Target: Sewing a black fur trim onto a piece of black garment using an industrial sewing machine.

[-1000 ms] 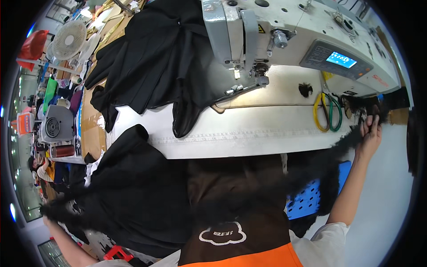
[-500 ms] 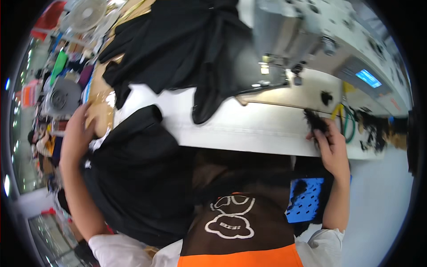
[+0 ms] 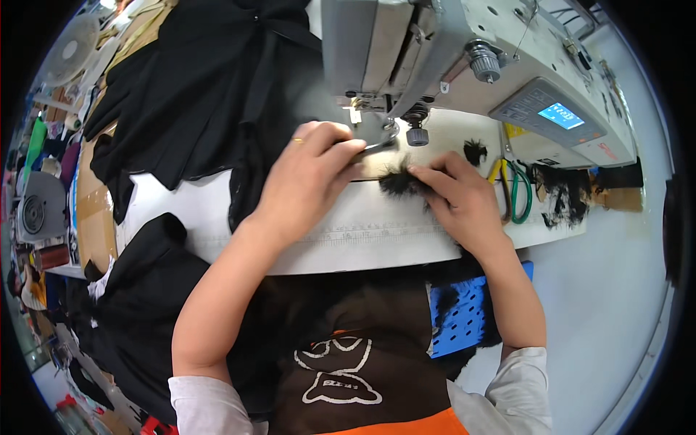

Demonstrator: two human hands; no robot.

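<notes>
My left hand [image 3: 308,170], a ring on one finger, is closed in a pinch on the edge of a black garment [image 3: 210,94], just in front of the sewing machine's needle area [image 3: 388,119]. The garment spreads away to the left over the white machine bed. Between the thumb and fingers of my right hand [image 3: 460,199] is a black furry tuft [image 3: 399,181], held low over the bed just right of my left hand. A smaller black tuft [image 3: 475,151] lies on the machine bed beyond my right hand.
Yellow-and-green-handled snips [image 3: 518,190] lie at the right beside black fluff [image 3: 565,196]. The machine's head [image 3: 377,51] and control panel [image 3: 551,109] stand close above. More black cloth [image 3: 145,290] hangs at the front left; a blue perforated tray [image 3: 458,315] sits below the table edge.
My left hand has come from the far left to the garment edge by the needle and pinched it. My right hand has carried the furry tuft leftward toward the needle. The view has shifted right.
</notes>
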